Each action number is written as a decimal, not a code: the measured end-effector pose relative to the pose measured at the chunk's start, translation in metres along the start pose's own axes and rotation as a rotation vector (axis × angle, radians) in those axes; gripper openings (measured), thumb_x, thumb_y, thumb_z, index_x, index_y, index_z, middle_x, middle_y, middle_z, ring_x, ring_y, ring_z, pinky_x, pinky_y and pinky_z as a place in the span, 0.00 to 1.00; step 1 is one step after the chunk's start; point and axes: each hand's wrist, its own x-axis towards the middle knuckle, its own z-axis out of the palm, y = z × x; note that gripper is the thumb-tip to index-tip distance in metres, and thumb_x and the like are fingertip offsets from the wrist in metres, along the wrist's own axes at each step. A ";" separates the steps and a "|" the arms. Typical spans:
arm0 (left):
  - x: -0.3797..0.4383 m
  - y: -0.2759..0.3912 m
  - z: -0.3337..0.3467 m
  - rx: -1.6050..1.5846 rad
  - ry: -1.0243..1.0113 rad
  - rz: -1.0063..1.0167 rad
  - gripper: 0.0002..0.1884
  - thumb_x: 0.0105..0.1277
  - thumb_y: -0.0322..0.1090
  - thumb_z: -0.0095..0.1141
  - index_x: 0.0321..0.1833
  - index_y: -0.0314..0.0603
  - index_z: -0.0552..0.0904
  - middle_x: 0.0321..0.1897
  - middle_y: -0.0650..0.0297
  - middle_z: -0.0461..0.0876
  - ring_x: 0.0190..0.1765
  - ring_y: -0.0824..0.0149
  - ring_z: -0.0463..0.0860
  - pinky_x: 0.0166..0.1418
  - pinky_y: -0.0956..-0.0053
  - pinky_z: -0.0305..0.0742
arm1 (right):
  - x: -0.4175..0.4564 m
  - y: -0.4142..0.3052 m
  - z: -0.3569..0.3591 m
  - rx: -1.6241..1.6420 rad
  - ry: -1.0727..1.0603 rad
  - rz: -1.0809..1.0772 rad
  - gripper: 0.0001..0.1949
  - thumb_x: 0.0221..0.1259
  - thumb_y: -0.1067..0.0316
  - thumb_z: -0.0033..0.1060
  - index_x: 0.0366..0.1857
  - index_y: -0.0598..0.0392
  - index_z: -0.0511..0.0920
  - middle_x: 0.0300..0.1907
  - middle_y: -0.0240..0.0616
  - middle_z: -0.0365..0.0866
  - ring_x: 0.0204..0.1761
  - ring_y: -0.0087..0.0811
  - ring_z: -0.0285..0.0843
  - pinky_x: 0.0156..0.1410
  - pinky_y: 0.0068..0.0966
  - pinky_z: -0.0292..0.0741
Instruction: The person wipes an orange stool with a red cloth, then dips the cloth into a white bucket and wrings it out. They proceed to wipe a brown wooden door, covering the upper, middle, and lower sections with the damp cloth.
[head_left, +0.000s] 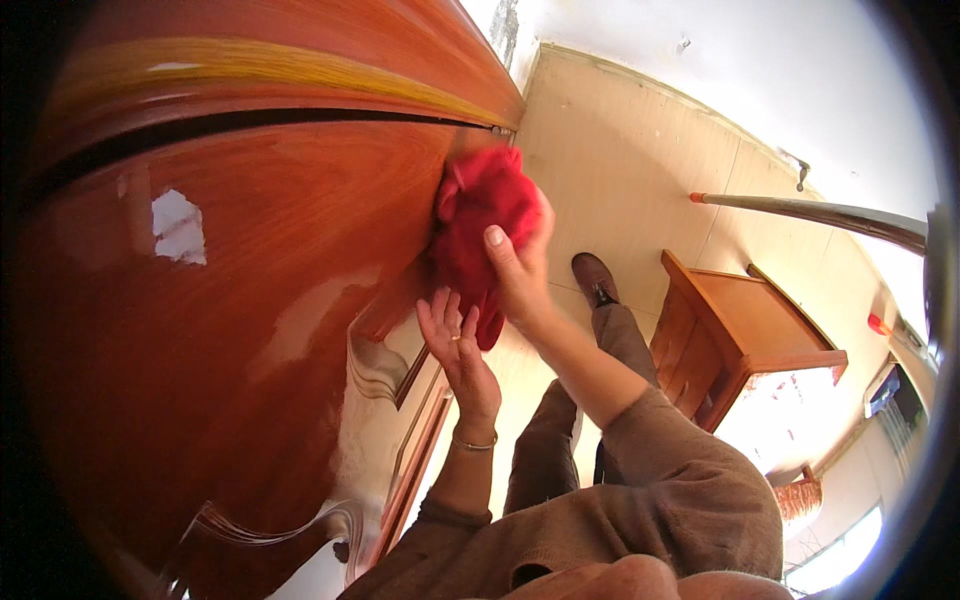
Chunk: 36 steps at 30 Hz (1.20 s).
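My right hand (529, 266) is shut on a bunched red cloth (487, 202), its thumb lying along the near side. The cloth rests against the right-hand edge of a glossy reddish-brown wooden panel (225, 337), just below a dark gap. A fold of it hangs down past the fingers. Just below, my left hand (465, 352) is open, palm up with fingers apart, its fingertips beside the hanging fold. Whether those fingertips touch the cloth or the panel cannot be told. A bracelet circles the left wrist.
Above the gap runs another wooden section with a yellowish band (247, 60). A small wooden cabinet (757, 315) stands on the pale floor (600, 150) at right. A pole with an orange tip (810, 214) reaches in from the right. My shoe (594, 277) is between panel and cabinet.
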 end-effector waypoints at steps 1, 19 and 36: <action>-0.004 0.003 -0.002 0.064 0.007 0.011 0.40 0.69 0.55 0.46 0.74 0.44 0.42 0.69 0.55 0.54 0.68 0.59 0.62 0.69 0.59 0.57 | 0.005 0.017 0.007 -0.028 -0.038 -0.110 0.34 0.61 0.63 0.56 0.68 0.58 0.50 0.64 0.48 0.59 0.68 0.42 0.55 0.72 0.39 0.54; -0.024 -0.162 -0.096 -0.119 0.187 -0.819 0.26 0.73 0.48 0.40 0.70 0.45 0.59 0.62 0.56 0.65 0.63 0.60 0.67 0.64 0.60 0.66 | 0.031 0.273 -0.106 -0.313 0.281 0.181 0.24 0.63 0.65 0.48 0.64 0.57 0.62 0.58 0.45 0.69 0.60 0.40 0.66 0.67 0.31 0.61; -0.034 -0.177 -0.100 -0.546 0.273 -0.883 0.22 0.71 0.54 0.42 0.57 0.47 0.71 0.50 0.60 0.75 0.56 0.61 0.73 0.60 0.61 0.68 | 0.056 0.231 -0.104 -0.515 0.110 0.162 0.12 0.62 0.65 0.51 0.46 0.59 0.73 0.38 0.39 0.76 0.44 0.29 0.72 0.52 0.27 0.70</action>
